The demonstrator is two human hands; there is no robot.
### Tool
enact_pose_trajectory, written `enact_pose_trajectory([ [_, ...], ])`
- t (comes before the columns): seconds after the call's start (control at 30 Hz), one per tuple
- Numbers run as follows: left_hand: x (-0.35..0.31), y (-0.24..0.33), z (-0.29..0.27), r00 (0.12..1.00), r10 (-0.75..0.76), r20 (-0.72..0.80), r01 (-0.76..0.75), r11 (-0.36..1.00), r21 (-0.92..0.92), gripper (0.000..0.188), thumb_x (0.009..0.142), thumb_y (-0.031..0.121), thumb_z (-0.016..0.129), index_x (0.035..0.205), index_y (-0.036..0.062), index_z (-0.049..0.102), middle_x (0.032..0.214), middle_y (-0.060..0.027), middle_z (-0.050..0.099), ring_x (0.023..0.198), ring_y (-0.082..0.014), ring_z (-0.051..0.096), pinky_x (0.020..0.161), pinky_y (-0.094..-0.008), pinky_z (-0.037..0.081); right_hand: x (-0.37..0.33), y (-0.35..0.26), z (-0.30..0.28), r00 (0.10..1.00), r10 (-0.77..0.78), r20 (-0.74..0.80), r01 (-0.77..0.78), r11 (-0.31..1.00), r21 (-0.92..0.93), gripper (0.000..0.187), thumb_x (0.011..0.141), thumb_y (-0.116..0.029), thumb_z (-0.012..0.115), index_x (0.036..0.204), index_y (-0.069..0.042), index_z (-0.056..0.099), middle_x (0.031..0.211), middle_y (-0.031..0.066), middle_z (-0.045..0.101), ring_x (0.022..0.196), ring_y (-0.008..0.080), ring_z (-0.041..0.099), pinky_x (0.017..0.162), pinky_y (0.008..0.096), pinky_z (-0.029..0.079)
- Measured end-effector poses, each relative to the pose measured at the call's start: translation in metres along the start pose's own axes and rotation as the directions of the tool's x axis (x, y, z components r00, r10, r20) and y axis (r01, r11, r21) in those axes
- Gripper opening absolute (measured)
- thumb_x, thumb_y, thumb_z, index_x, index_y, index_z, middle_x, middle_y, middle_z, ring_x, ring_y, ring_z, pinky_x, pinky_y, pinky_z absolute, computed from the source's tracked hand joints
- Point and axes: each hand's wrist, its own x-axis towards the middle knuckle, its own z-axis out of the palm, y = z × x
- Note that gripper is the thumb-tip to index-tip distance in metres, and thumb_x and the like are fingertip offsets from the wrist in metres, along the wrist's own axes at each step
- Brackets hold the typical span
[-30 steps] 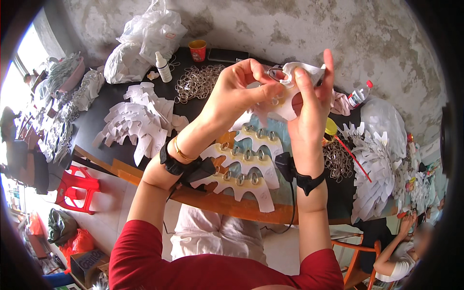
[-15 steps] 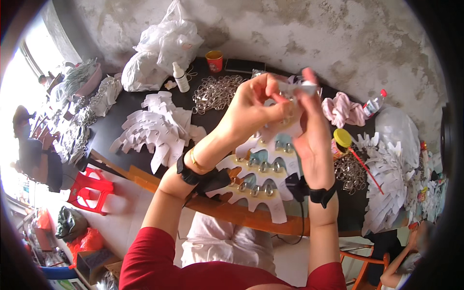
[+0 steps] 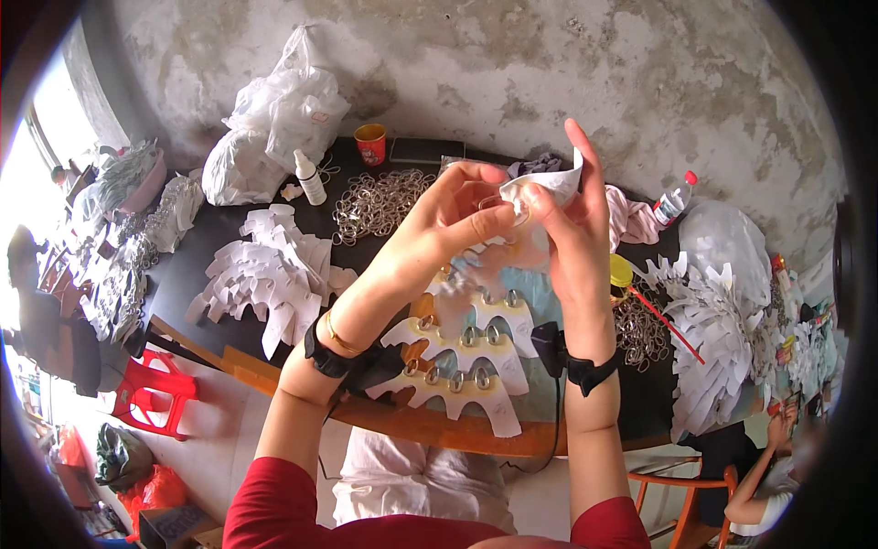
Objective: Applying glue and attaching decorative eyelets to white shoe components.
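Both hands meet above the table in front of me. My left hand (image 3: pixel 457 220) is closed, thumb and fingers pinching at a thin metal ring (image 3: pixel 522 216) that is partly hidden by the fingertips. A curled white cut-out piece (image 3: pixel 558 186) is in my right hand (image 3: pixel 576 229), its thumb pressing the piece near the ring while the index finger points up. Below the hands lie several scalloped white pieces (image 3: pixel 498 366) in overlapping rows, with metal oval rings (image 3: pixel 468 337) at their tabs and yellowish stains around them.
A heap of metal rings (image 3: pixel 380 206) lies behind my left hand, a stack of white pieces (image 3: pixel 265 274) to the left. On the right are a yellow-lidded jar (image 3: pixel 621 271) with a red stick (image 3: pixel 668 327) and more white pieces (image 3: pixel 718 348). A person (image 3: pixel 768 476) sits at lower right.
My hands have come closer together at the white piece, and the right thumb now presses on it. The view has shifted, so the table things sit slightly left and mostly lower.
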Motion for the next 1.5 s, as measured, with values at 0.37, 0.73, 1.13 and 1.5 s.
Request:
enact_pose_trajectory([
  [0.37, 0.002, -0.003, -0.02, 0.962, 0.272, 0.027, -0.227, 0.739, 0.634, 0.021, 0.086, 0.015, 0.06, 0.091, -0.0049, 0.059, 0.086, -0.0053, 0.062, 0.08, -0.0069, 0.056, 0.071, -0.0206, 0.046, 0.001, -0.003, 0.005, 0.984, -0.019, 0.18, 0.04, 0.993, -0.112, 0.078, 0.078, -0.001, 0.065, 0.14, -0.006, 0.019, 0.11, 0.0124, 0.052, 0.091, 0.0142, 0.058, 0.08, 0.0259, 0.047],
  [0.73, 0.003, -0.007, -0.015, 0.926, 0.376, -0.018, -0.323, 0.818, 0.475, 0.016, 0.089, 0.013, 0.055, 0.092, -0.0031, 0.055, 0.083, -0.0015, 0.059, 0.076, -0.0038, 0.053, 0.069, -0.0191, 0.045, -0.006, 0.002, 0.016, 0.983, -0.053, 0.177, 0.067, 0.995, -0.077, 0.079, 0.079, 0.002, 0.06, 0.142, -0.008, 0.012, 0.101, 0.0179, 0.059, 0.087, 0.0159, 0.059, 0.078, 0.0276, 0.048],
  [1.13, 0.011, -0.006, -0.019, 0.986, -0.055, 0.157, 0.007, 0.958, 0.287, 0.025, 0.083, 0.019, 0.064, 0.095, -0.003, 0.059, 0.085, -0.0043, 0.062, 0.078, -0.0101, 0.059, 0.075, -0.0246, 0.048, 0.009, -0.005, -0.009, 0.975, 0.174, 0.139, -0.177, 0.984, 0.009, 0.074, 0.08, -0.012, 0.066, 0.138, -0.006, 0.022, 0.098, 0.0117, 0.062, 0.087, 0.0132, 0.059, 0.079, 0.0256, 0.045],
  [1.5, 0.008, -0.013, -0.013, 0.994, -0.074, 0.079, 0.044, 0.943, 0.329, 0.017, 0.082, 0.014, 0.065, 0.09, 0.0, 0.058, 0.087, -0.0051, 0.064, 0.079, -0.0085, 0.06, 0.072, -0.0238, 0.051, 0.003, 0.003, -0.003, 0.992, -0.05, 0.113, 0.073, 0.975, -0.212, 0.075, 0.078, -0.014, 0.07, 0.138, -0.008, 0.025, 0.072, 0.0003, 0.055, 0.064, 0.0046, 0.05, 0.058, 0.0174, 0.038],
])
